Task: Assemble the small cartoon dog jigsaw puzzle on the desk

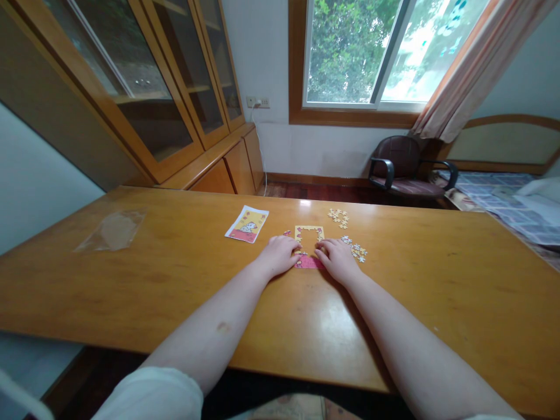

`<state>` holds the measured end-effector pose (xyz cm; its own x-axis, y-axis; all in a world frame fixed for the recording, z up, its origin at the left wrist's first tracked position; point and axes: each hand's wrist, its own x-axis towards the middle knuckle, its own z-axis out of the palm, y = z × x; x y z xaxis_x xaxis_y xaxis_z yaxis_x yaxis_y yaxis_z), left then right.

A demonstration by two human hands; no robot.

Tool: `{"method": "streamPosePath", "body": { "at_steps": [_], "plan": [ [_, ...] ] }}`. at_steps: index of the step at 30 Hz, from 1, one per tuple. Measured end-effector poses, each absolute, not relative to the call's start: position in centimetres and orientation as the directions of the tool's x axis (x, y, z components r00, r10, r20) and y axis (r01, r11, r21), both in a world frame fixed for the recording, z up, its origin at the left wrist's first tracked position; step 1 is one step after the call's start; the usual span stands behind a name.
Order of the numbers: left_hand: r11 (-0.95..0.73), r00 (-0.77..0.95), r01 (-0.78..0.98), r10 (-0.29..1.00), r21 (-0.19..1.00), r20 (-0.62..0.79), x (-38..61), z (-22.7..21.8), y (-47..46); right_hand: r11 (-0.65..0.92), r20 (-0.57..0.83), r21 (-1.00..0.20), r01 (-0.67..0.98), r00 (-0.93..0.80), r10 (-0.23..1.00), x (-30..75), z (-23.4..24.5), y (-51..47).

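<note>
A small jigsaw puzzle (309, 233) with a yellow border and a red lower edge lies on the wooden table (175, 274), its middle unfilled. My left hand (280, 255) rests at the puzzle's lower left corner, fingers curled and pressed on the pieces. My right hand (336, 256) sits at the lower right corner, fingers bent down on the red edge. A picture card (247, 224) showing the puzzle image lies to the left. Loose pieces (339, 217) lie beyond the puzzle, and more loose pieces (356, 249) lie by my right hand.
A clear plastic bag (112, 230) lies at the table's far left. Glass-fronted wooden cabinets (175, 87) stand along the left wall. A dark armchair (400, 166) stands under the window, and a bed (507, 198) is at the right.
</note>
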<state>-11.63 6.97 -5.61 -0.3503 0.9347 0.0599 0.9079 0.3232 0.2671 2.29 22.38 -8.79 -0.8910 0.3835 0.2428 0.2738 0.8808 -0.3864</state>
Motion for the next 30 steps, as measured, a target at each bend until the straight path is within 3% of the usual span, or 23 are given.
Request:
{"method": "streamPosePath", "body": {
  "at_steps": [4, 8, 11, 19, 24, 30],
  "plan": [
    [0.385, -0.421, 0.880, 0.903, 0.277, 0.081, -12.4, -5.9, 6.9, 0.886, 0.244, -0.389, 0.253, -0.899, 0.363, 2.3, -8.9, 22.4],
    [0.578, -0.636, 0.758, 0.758, 0.301, 0.146, -13.9, -6.2, 6.7, 0.881, 0.257, -0.386, 0.274, -0.885, 0.388, 2.2, -9.1, 22.7],
    [0.647, -0.706, 0.700, 0.691, 0.302, 0.155, -14.9, -6.3, 6.5, 0.872, 0.254, -0.380, 0.309, -0.871, 0.420, 2.2, -9.0, 23.0],
    [0.487, -0.548, 0.818, 0.821, 0.305, 0.159, -15.5, -7.7, 6.8, 0.880, 0.237, -0.375, 0.291, -0.888, 0.395, 2.2, -9.2, 23.1],
    [0.530, -0.570, 0.810, 0.812, 0.251, 0.125, -15.7, -8.2, 6.8, 0.877, 0.241, -0.389, 0.283, -0.887, 0.394, 2.3, -9.0, 23.0],
    [0.614, -0.656, 0.744, 0.745, 0.264, 0.117, -15.8, -7.7, 6.8, 0.866, 0.230, -0.406, 0.293, -0.884, 0.407, 2.3, -8.8, 23.0]
  ]
}}
